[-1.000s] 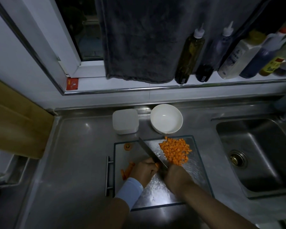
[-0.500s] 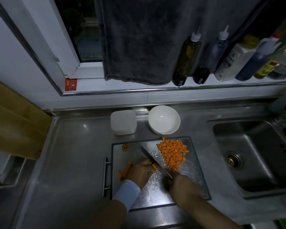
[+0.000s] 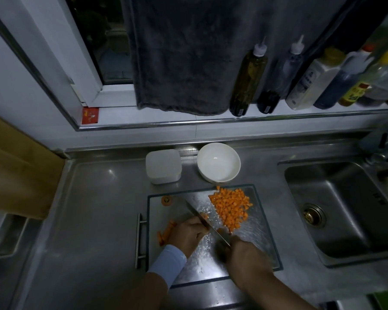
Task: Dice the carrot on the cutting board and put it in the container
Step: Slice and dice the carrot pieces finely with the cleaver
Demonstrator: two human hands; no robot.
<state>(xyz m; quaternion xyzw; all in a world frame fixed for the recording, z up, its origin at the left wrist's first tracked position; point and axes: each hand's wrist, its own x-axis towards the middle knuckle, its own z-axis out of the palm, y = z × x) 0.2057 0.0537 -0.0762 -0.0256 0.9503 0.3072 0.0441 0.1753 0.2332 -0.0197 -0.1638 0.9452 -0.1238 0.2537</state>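
While the right hand grips the dark handle of the long steel kitchen knife, I see the blade lying slanted across the clear glass cutting board, with its tip pointing to the far left. The fingers of this hand are closed around the handle, which is mostly hidden under them. The left hand, with a white cuff at the wrist, rests on the orange carrot strips. Its fingers are curled down on them, and the knuckles are just beside the blade. The ends of the carrot strips come out at the left side of this hand. A few small orange pieces lie against the blade. I cannot tell whether the edge touches the board.

The pile of small orange carrot cubes lies on the far right part of the board, near the blade but apart from it. A round orange carrot end lies alone at the far left corner.

The white square plastic container stands on the grey steel counter just behind the board. A white round bowl stands near it, on its right. The steel sink is at the right side. Above, a dark grey towel hangs beside a row of bottles on the ledge.
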